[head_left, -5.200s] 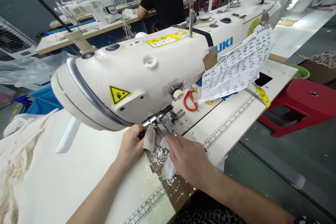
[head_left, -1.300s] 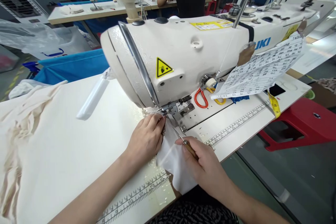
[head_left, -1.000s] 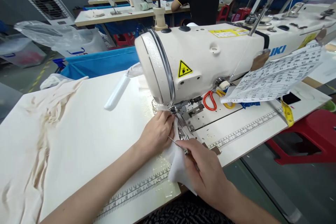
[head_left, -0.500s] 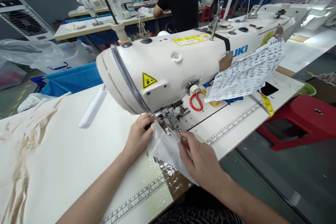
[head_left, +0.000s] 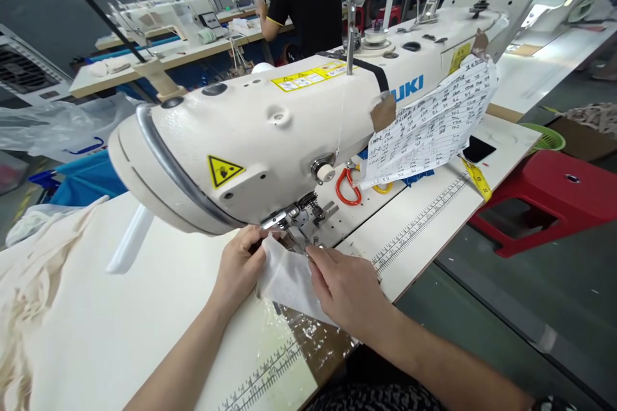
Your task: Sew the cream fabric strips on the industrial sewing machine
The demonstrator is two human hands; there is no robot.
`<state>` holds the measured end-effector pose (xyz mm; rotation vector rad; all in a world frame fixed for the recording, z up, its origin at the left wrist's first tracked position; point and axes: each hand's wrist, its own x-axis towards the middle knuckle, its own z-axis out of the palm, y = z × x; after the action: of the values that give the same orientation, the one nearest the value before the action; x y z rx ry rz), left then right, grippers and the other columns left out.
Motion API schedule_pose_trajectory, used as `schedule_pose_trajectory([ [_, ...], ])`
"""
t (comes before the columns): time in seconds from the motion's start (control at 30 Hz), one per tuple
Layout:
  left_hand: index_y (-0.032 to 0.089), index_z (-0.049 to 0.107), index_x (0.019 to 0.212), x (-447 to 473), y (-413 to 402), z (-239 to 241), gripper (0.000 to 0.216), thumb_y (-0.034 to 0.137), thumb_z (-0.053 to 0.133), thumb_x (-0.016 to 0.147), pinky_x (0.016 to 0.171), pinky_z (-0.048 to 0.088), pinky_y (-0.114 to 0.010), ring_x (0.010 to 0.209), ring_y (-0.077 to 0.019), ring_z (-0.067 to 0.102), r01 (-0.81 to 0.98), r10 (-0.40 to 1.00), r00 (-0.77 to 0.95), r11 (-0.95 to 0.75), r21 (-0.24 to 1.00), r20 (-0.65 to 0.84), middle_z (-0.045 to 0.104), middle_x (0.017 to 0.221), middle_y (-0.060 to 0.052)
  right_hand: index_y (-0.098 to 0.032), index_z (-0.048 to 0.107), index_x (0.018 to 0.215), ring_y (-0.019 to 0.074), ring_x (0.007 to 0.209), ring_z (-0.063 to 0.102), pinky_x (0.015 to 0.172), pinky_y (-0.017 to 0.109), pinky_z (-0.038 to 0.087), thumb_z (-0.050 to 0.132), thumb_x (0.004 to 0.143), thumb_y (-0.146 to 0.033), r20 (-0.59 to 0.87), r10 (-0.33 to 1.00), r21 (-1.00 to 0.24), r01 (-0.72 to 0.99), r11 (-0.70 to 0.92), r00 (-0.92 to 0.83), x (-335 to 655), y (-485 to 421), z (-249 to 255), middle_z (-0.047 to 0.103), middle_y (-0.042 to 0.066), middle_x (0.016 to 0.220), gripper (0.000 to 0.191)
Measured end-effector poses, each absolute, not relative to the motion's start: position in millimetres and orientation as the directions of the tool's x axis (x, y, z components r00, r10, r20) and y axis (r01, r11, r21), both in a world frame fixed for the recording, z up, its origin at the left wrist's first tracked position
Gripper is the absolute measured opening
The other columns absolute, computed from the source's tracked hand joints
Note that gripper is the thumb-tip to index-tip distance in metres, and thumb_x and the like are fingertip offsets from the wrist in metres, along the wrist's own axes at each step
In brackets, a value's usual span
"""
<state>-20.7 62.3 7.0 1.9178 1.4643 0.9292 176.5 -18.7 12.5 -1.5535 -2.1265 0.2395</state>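
My left hand [head_left: 243, 263] pinches the upper left edge of a white piece of fabric [head_left: 288, 276], close by the presser foot area [head_left: 282, 221] of a white sewing machine [head_left: 260, 135]. My right hand [head_left: 344, 289] is closed at the fabric's right side, just in front of the machine's metal parts. A thin metal tool [head_left: 302, 243] reaches from its fingertips toward those parts; its exact kind and its handle are hidden. The fabric slopes down between both hands over the table's front edge.
Red-handled scissors [head_left: 348, 187] lie behind my right hand. A handwritten sheet [head_left: 429, 128] hangs on the machine. Cream fabric [head_left: 33, 308] lies at the left. A yellow tape measure [head_left: 478, 180] and a red stool [head_left: 569, 192] are at right. A person [head_left: 308, 9] sits beyond.
The view has shifted, with the machine larger and farther left. My right hand has moved closer to the machine's metal parts, and less of the metal tool shows. My left hand keeps its pinch.
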Motion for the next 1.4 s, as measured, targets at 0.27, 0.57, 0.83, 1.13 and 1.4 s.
schedule_pose_trajectory([
  [0.27,0.024,0.074,0.080,-21.4,62.7,7.8,0.022,0.036,0.055,0.079,0.071,0.048,-0.030,0.081,-0.0200,0.065,0.591,0.966,0.179,-0.257,0.765,0.187,0.073,0.086,-0.002,-0.017,0.062,0.113,0.0195,0.063,0.068,0.049,0.031,0.043,0.038,0.101,-0.021,0.276,0.933,-0.428,0.840,0.333,-0.229,175.7,-16.3,12.3,0.073,0.004,0.081,0.027],
  [0.57,0.023,0.073,0.080,-21.4,62.4,6.3,0.024,0.041,0.056,0.080,0.072,0.048,-0.030,0.082,-0.0204,0.065,0.603,0.967,0.174,-0.253,0.757,0.185,0.072,0.086,-0.003,-0.014,0.061,0.121,0.0206,0.066,0.069,0.050,0.032,0.046,0.036,0.103,-0.022,0.257,0.936,-0.432,0.837,0.335,-0.242,175.6,-16.3,12.3,0.073,0.006,0.085,0.032],
  [0.83,0.021,0.065,0.069,-21.6,62.3,8.0,0.028,0.047,0.060,0.078,0.070,0.051,-0.032,0.077,-0.0213,0.062,0.650,0.981,0.163,-0.188,0.736,0.106,0.065,0.075,-0.004,-0.013,0.060,0.126,0.0218,0.070,0.070,0.051,0.032,0.050,0.040,0.100,-0.017,0.219,0.942,-0.403,0.855,0.325,-0.255,173.8,-16.3,12.5,0.074,0.009,0.088,0.033],
  [1.13,0.022,0.068,0.074,-21.1,64.2,5.8,0.028,0.048,0.059,0.074,0.067,0.050,-0.031,0.074,-0.0211,0.063,0.668,0.990,0.109,-0.139,0.731,0.089,0.067,0.073,-0.003,-0.011,0.055,0.131,0.0217,0.079,0.072,0.057,0.032,0.054,0.043,0.099,-0.014,0.203,0.942,-0.417,0.847,0.330,-0.267,174.4,-17.9,9.7,0.075,0.009,0.094,0.035],
  [1.4,0.022,0.071,0.076,-16.1,62.9,11.8,0.028,0.047,0.061,0.071,0.067,0.050,-0.031,0.076,-0.0218,0.066,0.662,0.995,0.066,-0.099,0.743,0.074,0.071,0.076,-0.002,-0.013,0.057,0.126,0.0206,0.077,0.071,0.058,0.030,0.052,0.047,0.097,-0.014,0.191,0.951,-0.446,0.841,0.305,-0.244,174.7,-17.1,11.3,0.074,0.008,0.091,0.030],
])
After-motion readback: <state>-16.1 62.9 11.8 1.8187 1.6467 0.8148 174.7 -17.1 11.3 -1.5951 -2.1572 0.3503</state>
